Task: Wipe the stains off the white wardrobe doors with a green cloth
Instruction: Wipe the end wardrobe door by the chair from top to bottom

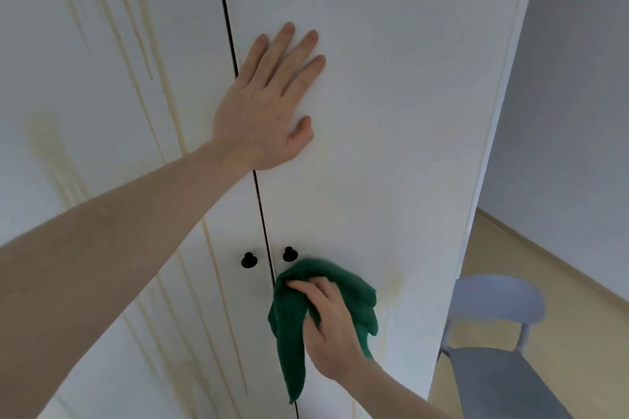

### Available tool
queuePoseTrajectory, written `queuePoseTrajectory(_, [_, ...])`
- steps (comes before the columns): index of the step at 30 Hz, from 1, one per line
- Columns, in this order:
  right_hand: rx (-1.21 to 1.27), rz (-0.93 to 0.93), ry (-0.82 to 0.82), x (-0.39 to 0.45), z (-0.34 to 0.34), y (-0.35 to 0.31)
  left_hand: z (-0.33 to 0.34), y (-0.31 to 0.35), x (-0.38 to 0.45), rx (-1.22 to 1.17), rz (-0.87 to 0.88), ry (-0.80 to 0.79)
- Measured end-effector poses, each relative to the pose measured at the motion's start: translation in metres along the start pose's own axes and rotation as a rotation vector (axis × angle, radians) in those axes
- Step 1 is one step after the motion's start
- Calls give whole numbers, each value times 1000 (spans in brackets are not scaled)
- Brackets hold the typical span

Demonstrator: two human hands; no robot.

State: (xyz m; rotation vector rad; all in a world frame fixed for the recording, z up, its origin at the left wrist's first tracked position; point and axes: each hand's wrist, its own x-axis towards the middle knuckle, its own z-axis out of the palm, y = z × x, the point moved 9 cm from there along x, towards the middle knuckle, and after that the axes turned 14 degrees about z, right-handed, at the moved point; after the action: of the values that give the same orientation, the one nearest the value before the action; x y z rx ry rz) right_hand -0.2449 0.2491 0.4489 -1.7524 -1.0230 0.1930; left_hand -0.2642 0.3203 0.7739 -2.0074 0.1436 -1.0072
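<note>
The white wardrobe fills the view, its left door (102, 146) and right door (391, 112) split by a dark gap. Long yellowish drip stains (136, 31) run down the left door, and a faint yellow mark (396, 279) shows on the right door beside the cloth. My left hand (269, 99) lies flat with spread fingers on the right door next to the gap. Lower down, my right hand (326, 326) grips the bunched green cloth (289, 323) and presses it against the right door just below the right black knob (289, 254). One end of the cloth hangs down.
A second black knob (248, 260) sits on the left door. A pale blue chair (503, 350) stands on the wooden floor (561, 265) right of the wardrobe's side edge. A grey wall (578, 78) is behind it.
</note>
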Motion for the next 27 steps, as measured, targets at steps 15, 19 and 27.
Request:
queuePoseTrajectory(15, [-312,265,283,25,-76,107,5,-2,-2,22,31,-56])
queuePoseTrajectory(19, [-283,378,452,27,-133,129,5,-2,-2,26,36,-60])
queuePoseTrajectory(27, [-72,589,630,16,-200,134,4,-1,-3,29,39,-44])
